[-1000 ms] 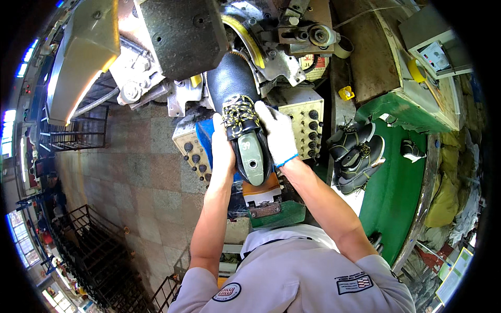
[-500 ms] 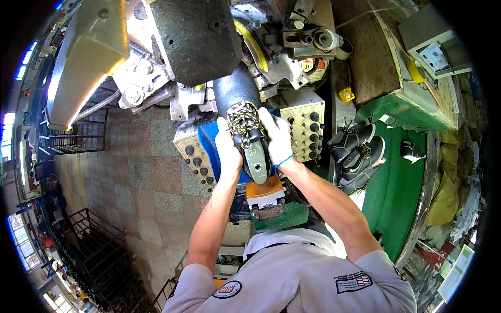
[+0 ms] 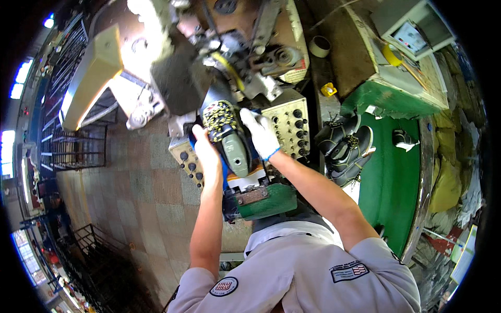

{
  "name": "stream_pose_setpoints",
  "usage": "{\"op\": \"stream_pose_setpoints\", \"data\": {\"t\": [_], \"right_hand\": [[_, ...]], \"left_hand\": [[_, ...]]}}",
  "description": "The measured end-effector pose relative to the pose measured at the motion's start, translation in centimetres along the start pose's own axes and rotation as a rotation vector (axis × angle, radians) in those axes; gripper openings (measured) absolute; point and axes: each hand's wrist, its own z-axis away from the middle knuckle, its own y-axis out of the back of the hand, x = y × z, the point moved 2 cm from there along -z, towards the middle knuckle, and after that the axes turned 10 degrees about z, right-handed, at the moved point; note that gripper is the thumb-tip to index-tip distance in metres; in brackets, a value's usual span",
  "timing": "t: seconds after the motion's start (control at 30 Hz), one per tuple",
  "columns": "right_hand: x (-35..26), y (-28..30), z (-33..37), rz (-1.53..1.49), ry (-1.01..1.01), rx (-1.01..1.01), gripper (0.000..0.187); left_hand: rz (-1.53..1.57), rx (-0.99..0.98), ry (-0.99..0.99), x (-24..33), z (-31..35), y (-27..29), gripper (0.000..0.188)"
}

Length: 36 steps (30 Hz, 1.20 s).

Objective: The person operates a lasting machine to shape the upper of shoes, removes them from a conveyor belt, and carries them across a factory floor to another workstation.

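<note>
A dark shoe upper with black-and-yellow laces (image 3: 220,117) sits on a grey-green last (image 3: 236,156), held in the machine with its heel end toward me. My left hand (image 3: 207,148), in a pale glove, lies along the shoe's left side with its fingers stretched out. On the other side, my right hand (image 3: 261,133), in a white glove with a blue cuff, is open and slightly apart from the upper. Just above the laces hangs the machine's dark block (image 3: 180,83), blurred. An orange-and-white pad on a green bracket (image 3: 269,201) stands below the last.
Control panels with black knobs flank the shoe, one at right (image 3: 287,125), one at left (image 3: 187,160). Several dark shoes (image 3: 344,148) lie on a green surface (image 3: 386,182) to my right. A cabinet (image 3: 396,99) carries a yellow tape roll. Metal racks (image 3: 104,250) stand at left.
My hands have loosened from the shoe's sides and spread apart. The machine's upper parts have shifted and blurred. The whole view has moved, so things sit further left.
</note>
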Motion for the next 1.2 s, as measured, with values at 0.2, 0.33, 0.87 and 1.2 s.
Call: {"op": "stream_pose_setpoints", "data": {"t": [0.2, 0.33, 0.87, 1.2], "right_hand": [[5.2, 13.6, 8.0, -0.604, -0.184, 0.203, 0.052], [9.5, 23.4, 13.7, -0.534, -0.429, 0.402, 0.047], [40.2, 65.5, 17.3, -0.360, -0.864, 1.156, 0.067], [44.5, 83.7, 6.2, 0.077, -1.086, 1.508, 0.082]], "left_hand": [[-0.118, -0.180, -0.468, 2.7, 8.3, 0.1, 0.058], [-0.632, 0.010, -0.539, 4.2, 10.0, -2.8, 0.076], [-0.660, 0.057, -0.853, 3.8, -0.2, 6.3, 0.080], [-0.571, 0.276, -0.467, 3.4, 13.1, -12.0, 0.028]]}}
